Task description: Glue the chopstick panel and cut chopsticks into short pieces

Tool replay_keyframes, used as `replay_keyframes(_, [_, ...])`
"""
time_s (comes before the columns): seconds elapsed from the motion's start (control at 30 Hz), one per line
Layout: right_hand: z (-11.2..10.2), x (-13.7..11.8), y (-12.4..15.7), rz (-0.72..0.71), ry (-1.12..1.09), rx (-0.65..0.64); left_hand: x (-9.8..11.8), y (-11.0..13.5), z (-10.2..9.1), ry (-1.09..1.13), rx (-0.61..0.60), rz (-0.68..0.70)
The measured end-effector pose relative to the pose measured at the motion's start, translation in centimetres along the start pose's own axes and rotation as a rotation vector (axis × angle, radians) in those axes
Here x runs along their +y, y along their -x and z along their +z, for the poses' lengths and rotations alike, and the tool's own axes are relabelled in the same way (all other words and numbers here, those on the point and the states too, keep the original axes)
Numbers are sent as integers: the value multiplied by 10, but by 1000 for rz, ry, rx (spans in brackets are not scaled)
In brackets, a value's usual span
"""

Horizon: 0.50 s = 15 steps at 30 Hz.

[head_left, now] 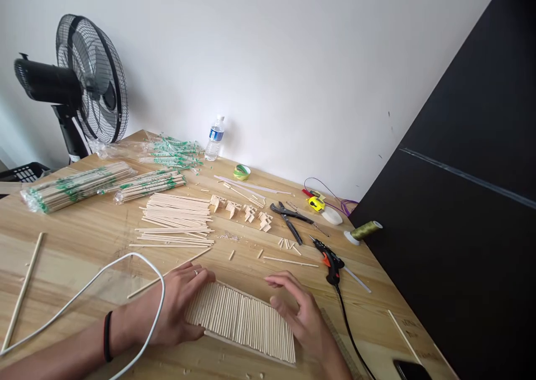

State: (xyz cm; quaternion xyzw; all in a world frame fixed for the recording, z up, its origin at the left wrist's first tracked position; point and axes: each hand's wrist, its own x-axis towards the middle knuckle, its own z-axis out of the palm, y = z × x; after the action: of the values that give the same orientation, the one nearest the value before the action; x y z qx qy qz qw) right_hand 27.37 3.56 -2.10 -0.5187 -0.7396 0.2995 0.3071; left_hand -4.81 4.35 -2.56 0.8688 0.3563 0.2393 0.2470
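A flat panel of wooden sticks (243,321) glued side by side lies on the wooden table (84,240) in front of me. My left hand (178,304) rests on the panel's left end, fingers bent over its edge; it wears a ring, with a black band on the wrist. My right hand (304,313) hovers over or lightly touches the panel's right end, fingers spread. Neither hand holds a tool.
A black glue gun (330,262) with its cord lies right of the panel. Pliers (288,218), loose sticks (176,221), small stick assemblies (243,209), bundled chopsticks (75,187), a water bottle (215,138), tape (242,171), a thread spool (364,231), a white cable (104,271) and a fan (90,81) surround it.
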Motion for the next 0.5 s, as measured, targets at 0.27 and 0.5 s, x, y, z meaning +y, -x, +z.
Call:
replay_keyframes(0.27, [25, -45, 13, 240, 231, -289, -8, 1, 3, 36, -3, -46])
replay_keyframes(0.5, [22, -52, 16, 275, 350, -333, 0, 2, -3, 54, -54, 14])
